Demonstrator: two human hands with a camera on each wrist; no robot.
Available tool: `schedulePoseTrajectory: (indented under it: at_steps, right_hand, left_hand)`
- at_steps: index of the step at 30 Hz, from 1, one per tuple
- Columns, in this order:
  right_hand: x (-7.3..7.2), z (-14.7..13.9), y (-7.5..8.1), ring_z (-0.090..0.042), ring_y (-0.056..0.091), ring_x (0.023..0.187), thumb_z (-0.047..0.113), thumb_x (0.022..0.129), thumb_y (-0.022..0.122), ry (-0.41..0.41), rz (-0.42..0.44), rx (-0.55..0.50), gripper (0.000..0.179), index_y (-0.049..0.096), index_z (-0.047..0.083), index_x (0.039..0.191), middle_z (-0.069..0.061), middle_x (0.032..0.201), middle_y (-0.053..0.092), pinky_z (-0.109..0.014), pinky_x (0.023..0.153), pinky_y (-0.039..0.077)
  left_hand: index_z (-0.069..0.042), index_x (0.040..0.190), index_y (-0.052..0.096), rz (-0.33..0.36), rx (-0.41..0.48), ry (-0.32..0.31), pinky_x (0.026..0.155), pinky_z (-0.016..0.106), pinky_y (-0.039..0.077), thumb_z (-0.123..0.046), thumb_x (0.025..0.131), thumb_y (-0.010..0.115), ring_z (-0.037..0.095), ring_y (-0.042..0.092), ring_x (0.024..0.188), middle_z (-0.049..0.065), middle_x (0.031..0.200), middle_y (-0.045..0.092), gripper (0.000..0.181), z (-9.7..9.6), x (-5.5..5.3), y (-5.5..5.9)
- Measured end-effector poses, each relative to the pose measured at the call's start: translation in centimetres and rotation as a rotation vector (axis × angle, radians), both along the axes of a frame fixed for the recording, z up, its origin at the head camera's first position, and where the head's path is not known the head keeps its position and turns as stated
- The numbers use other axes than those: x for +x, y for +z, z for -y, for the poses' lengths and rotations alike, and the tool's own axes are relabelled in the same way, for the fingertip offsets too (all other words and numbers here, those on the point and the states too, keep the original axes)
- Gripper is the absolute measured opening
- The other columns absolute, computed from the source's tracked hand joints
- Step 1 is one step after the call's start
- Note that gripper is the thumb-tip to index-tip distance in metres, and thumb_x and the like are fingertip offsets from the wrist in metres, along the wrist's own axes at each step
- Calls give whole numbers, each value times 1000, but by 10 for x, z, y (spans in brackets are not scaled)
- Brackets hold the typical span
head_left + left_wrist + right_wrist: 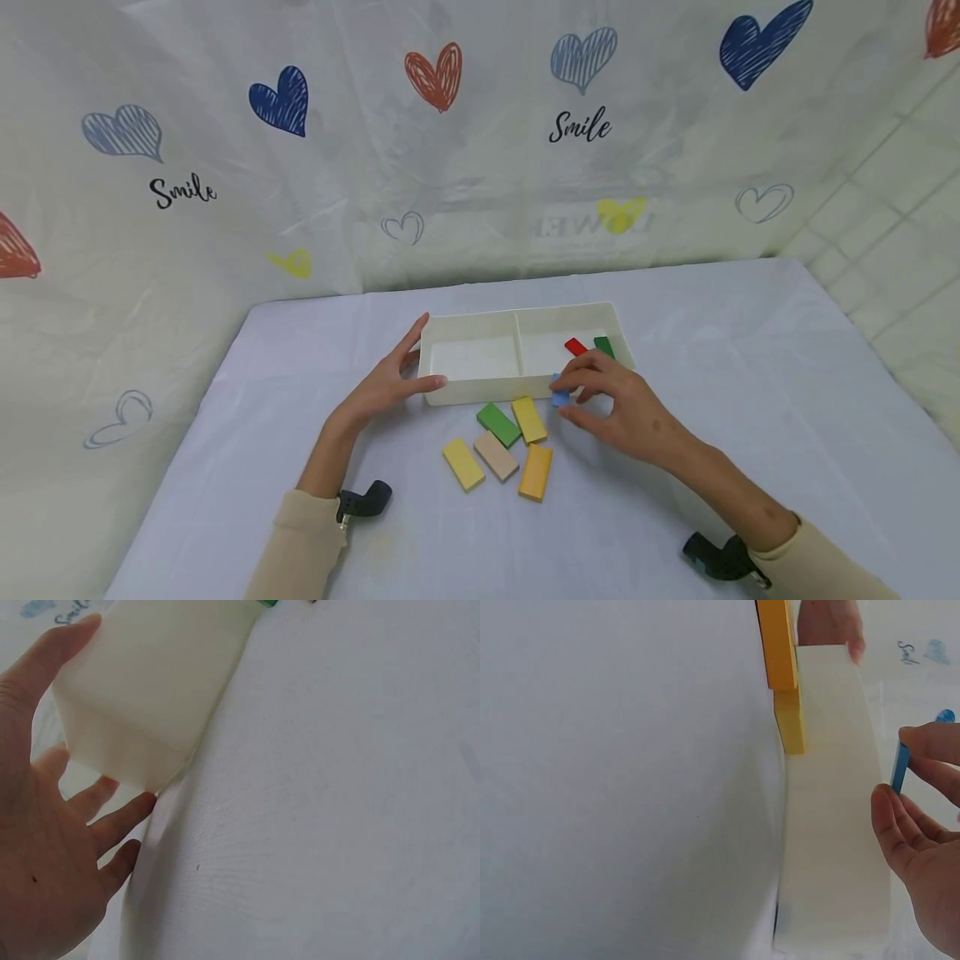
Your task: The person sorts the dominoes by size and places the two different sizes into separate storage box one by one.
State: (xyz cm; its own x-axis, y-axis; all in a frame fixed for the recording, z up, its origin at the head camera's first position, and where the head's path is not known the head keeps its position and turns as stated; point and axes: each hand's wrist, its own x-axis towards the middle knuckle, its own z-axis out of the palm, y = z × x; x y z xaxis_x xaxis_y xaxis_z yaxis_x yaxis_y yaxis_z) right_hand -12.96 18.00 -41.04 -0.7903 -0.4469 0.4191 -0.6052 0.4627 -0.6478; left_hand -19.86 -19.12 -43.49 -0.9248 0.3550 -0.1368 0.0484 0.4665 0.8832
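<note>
A white two-compartment tray (480, 392) lies on the table. My left hand (384, 387) holds its left end, the thumb on the front wall and the other fingers at the end wall (124, 742). Between thumb and fingertips, my right hand (628, 410) pinches a small blue block (560, 392) at the tray's front right side. The right wrist view shows this blue block (900, 769) edge-on, by the tray's rim. Inside the right compartment are a red block (576, 347) and a green block (603, 346), partly hidden by the right hand.
In front of the tray lie a green block (498, 425), a yellow block (529, 419), another yellow block (463, 463), a beige block (496, 456) and an orange block (536, 472). A white cloth (630, 542) covers the table; a heart-printed sheet (480, 167) hangs behind.
</note>
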Motion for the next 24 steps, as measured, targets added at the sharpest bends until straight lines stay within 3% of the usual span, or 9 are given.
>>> schedulePoseTrajectory:
  at_steps: [6,13,24]
  right_hand:
    - [-2,0,1,-14,66,96,5,85,85,-7,-8,-13,30,77,17,112,3,116,64,-29,78,61]
    - [-4,3,2,-20,66,99,4,85,85,-22,-18,-32,30,77,16,112,3,118,64,-25,79,59]
    - [-12,2,3,-9,61,110,1,82,86,-83,-106,-78,34,77,14,113,1,117,65,-15,81,53]
  left_hand:
    - [-60,160,10,-6,-9,0,119,72,29,-43,89,81,32,29,160,-5,175,17,102,-1,0,1]
    - [-65,157,10,-4,-20,11,119,72,29,-44,89,81,31,30,160,-6,175,17,100,0,-1,-1]
    - [-54,163,9,-12,-9,2,119,73,29,-43,89,81,33,29,160,-4,175,17,103,1,-1,-2]
